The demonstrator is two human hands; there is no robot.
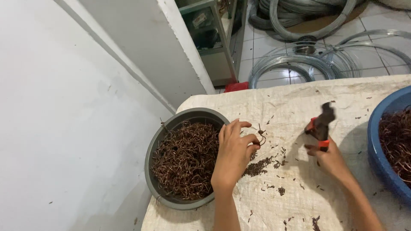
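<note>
Cloth-covered table (299,102): hands pinching wire hook (260,136), gripping pliers (322,125).

A: What are you wearing on your arms? I see no sleeves.

B: Yep, both your forearms are bare. Your left hand (233,156) and right hand (332,159) have no gloves, rings or watch.

Bright, even daylight; soft shadows under hands; right hand (327,156) motion-blurred; slight wide-angle bending at edges.
</note>
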